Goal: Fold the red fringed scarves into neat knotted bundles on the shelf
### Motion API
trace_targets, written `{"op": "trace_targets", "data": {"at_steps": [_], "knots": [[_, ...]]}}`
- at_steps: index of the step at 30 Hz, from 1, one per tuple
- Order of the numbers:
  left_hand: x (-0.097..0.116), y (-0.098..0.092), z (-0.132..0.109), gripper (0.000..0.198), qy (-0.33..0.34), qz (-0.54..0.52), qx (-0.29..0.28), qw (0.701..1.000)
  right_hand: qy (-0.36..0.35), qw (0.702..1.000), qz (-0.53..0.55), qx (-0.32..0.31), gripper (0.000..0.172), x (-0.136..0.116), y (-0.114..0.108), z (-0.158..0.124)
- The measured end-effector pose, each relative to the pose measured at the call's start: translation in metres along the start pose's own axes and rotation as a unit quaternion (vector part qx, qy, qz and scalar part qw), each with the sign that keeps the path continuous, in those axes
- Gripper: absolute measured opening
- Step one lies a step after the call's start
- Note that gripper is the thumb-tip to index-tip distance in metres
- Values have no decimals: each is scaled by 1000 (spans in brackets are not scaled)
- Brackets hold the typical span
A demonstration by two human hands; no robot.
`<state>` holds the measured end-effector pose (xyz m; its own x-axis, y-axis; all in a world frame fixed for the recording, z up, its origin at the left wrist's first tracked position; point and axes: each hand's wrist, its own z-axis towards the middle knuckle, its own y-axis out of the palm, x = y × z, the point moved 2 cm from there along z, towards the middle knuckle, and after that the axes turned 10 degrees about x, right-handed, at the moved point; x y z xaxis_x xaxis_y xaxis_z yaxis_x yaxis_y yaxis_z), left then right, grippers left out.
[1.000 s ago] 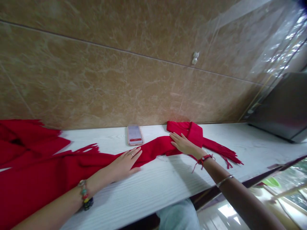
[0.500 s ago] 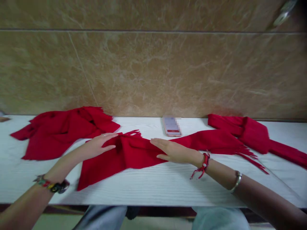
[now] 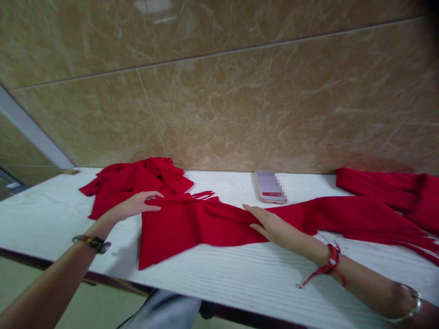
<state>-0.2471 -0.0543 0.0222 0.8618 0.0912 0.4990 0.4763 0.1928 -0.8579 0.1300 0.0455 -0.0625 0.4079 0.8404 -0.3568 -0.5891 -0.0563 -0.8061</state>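
A long red fringed scarf (image 3: 212,221) lies stretched across the white table (image 3: 240,274). My left hand (image 3: 135,205) rests on the scarf's upper left corner, its fingers stretched out flat. My right hand (image 3: 269,224) lies flat on the scarf's middle, fingers together and pointing left. Neither hand holds anything. A beaded bracelet sits on my left wrist, and a red string bracelet and a metal bangle on my right arm.
A crumpled red cloth (image 3: 133,180) lies at the back left, against the marble wall (image 3: 219,100). A pink phone (image 3: 270,187) rests behind the scarf. Another red scarf (image 3: 394,187) lies at the back right. The table's front edge runs close to my knees.
The view has swung left. Both hands have slid leftward along the scarf, from its right part to its left end and middle, staying flat on it.
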Motion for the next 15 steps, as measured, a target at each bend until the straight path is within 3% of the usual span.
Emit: {"op": "trace_targets", "data": {"at_steps": [4,5,7,10,11,15], "knots": [[22,-35,4,43,-9,-86,195,977,13,1000,2,11,49,5,1,-1],[27,-38,5,45,-4,-114,216,970,12,1000,4,16,49,6,1,-1],[36,-30,7,48,15,-154,168,974,1,1000,11,26,49,6,1,-1],[34,0,7,47,38,-122,-5,992,-33,999,29,30,43,4,-3,-1],[30,9,7,45,54,-84,-26,995,-44,998,35,28,39,2,-4,0],[6,27,10,49,146,88,-17,985,-46,998,43,8,34,-1,-8,0]]}}
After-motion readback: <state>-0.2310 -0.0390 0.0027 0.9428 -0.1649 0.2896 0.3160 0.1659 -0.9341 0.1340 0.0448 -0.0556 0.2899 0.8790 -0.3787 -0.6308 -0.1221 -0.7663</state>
